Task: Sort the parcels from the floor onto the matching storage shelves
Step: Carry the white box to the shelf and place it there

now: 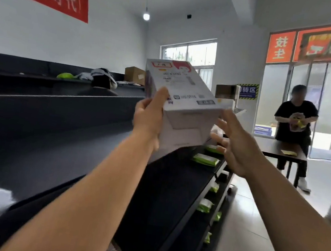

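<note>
Left hand (149,115) clamped on the white parcel (182,98), right hand (235,142) flat-fingered beside it, I hold it over the dark shelf (163,187), unplaced, where green packets (205,159) already lie.

Two hands in play, left hand (149,117) and right hand (239,149), one white box (184,98) at twelve o'clock. Six green packets (205,159) (214,149) (214,187) (204,205) (218,216) (207,237) toward four o'clock, two brown cartons (134,75) (226,91) at twelve, one person (294,120) at three, one bulb (146,16).

white box (185,107), red print | black shelves (57,112) | green packets (205,159)
</note>
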Demonstrator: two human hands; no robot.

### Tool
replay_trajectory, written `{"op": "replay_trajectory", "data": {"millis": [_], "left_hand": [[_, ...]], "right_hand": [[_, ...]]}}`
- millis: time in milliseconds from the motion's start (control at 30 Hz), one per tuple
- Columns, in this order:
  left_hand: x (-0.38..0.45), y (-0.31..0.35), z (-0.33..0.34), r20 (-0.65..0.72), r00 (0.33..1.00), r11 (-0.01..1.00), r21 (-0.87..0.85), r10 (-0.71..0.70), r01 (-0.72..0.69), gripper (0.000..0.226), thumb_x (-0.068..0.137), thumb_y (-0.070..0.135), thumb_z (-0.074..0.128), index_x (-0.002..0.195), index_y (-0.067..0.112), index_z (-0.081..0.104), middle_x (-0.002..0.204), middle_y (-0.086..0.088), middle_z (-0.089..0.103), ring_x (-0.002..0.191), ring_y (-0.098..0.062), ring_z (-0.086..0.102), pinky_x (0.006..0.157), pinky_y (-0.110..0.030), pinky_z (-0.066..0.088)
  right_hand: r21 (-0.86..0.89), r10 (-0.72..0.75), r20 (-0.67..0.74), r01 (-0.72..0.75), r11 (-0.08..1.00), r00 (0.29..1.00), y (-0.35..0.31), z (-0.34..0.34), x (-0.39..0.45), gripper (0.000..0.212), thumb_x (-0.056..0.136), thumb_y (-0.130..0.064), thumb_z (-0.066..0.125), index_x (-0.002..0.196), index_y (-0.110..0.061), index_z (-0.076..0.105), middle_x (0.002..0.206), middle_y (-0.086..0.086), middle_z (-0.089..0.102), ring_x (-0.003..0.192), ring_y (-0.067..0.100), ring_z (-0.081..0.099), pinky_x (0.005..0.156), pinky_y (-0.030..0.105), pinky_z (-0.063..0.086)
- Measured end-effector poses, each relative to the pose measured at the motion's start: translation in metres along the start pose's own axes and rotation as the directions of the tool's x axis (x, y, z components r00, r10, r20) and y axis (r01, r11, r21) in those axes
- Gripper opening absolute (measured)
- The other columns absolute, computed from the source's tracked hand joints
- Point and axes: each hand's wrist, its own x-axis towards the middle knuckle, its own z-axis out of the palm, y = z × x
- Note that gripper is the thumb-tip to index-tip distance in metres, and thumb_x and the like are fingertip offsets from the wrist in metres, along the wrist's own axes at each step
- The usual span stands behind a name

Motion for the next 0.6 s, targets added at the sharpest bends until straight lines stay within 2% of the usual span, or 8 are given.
{"op": "replay_trajectory", "data": {"millis": [67,100,167,267,333,367,433,600], "left_hand": [[0.029,0.002,-0.001,-0.052,0.999,1.000,0.027,-0.009,0.010,0.067,0.076,0.061,0.070,0.133,0.027,0.061,0.118,-0.008,0.075,0.092,-0.027,0.073,0.042,-0.033,0.057],[0.043,0.002,0.000,-0.079,0.997,0.999,0.044,-0.015,0.018,0.071,0.071,0.063,0.070,0.132,0.029,0.062,0.117,-0.007,0.075,0.092,-0.028,0.074,0.043,-0.035,0.057],[0.070,0.001,0.002,-0.133,0.990,0.997,0.057,-0.045,0.053,0.078,0.064,0.068,0.068,0.132,0.031,0.062,0.114,-0.007,0.077,0.091,-0.029,0.075,0.048,-0.042,0.059],[0.107,-0.005,0.007,-0.201,0.973,0.992,0.027,-0.114,0.122,0.089,0.059,0.076,0.066,0.137,0.033,0.059,0.110,-0.009,0.078,0.092,-0.035,0.075,0.069,-0.057,0.060],[0.133,-0.013,0.012,-0.259,0.955,0.987,0.029,-0.146,0.159,0.097,0.057,0.080,0.062,0.143,0.034,0.055,0.112,-0.010,0.077,0.096,-0.038,0.073,0.086,-0.061,0.056],[0.142,-0.017,0.013,-0.279,0.947,0.984,0.041,-0.158,0.176,0.097,0.060,0.081,0.061,0.145,0.034,0.053,0.113,-0.010,0.076,0.099,-0.039,0.072,0.090,-0.060,0.055],[0.156,-0.022,0.015,-0.332,0.928,0.975,0.079,-0.169,0.206,0.094,0.068,0.082,0.055,0.148,0.033,0.050,0.113,-0.012,0.075,0.101,-0.039,0.070,0.095,-0.059,0.053],[0.172,-0.022,0.024,-0.455,0.876,0.959,0.139,-0.161,0.248,0.081,0.086,0.080,0.041,0.149,0.029,0.047,0.113,-0.013,0.070,0.105,-0.037,0.065,0.096,-0.054,0.049]], "right_hand": [[-0.032,-0.028,0.043,0.029,0.999,0.999,0.000,0.011,0.037,0.042,0.097,-0.057,0.032,0.127,-0.037,0.054,0.120,-0.016,0.059,0.122,0.017,0.051,0.092,0.028,0.039],[-0.050,-0.033,0.066,0.036,0.998,0.997,-0.001,0.016,0.053,0.039,0.098,-0.054,0.031,0.121,-0.035,0.056,0.111,-0.018,0.061,0.113,0.012,0.055,0.079,0.020,0.038],[-0.087,-0.027,0.112,0.037,0.996,0.993,-0.001,0.025,0.086,0.034,0.100,-0.051,0.031,0.113,-0.033,0.057,0.098,-0.019,0.061,0.095,0.004,0.057,0.065,0.018,0.033],[-0.117,-0.015,0.163,0.035,0.992,0.987,0.005,0.032,0.132,0.028,0.099,-0.050,0.035,0.106,-0.033,0.055,0.091,-0.016,0.058,0.090,0.009,0.057,0.065,0.023,0.033],[-0.124,-0.003,0.190,0.027,0.992,0.982,0.013,0.032,0.165,0.023,0.099,-0.049,0.038,0.097,-0.035,0.056,0.088,-0.016,0.056,0.094,0.015,0.056,0.064,0.024,0.033],[-0.129,0.005,0.201,0.021,0.991,0.979,0.018,0.031,0.176,0.023,0.099,-0.048,0.039,0.098,-0.034,0.057,0.088,-0.016,0.056,0.094,0.016,0.057,0.061,0.023,0.032],[-0.129,0.019,0.236,0.012,0.992,0.972,0.026,0.031,0.197,0.026,0.098,-0.046,0.041,0.112,-0.033,0.058,0.089,-0.016,0.057,0.096,0.017,0.059,0.058,0.021,0.032],[-0.138,0.031,0.327,0.015,0.990,0.945,0.046,0.035,0.239,0.020,0.097,-0.045,0.045,0.112,-0.036,0.057,0.091,-0.017,0.060,0.098,0.020,0.062,0.060,0.022,0.034]]}}
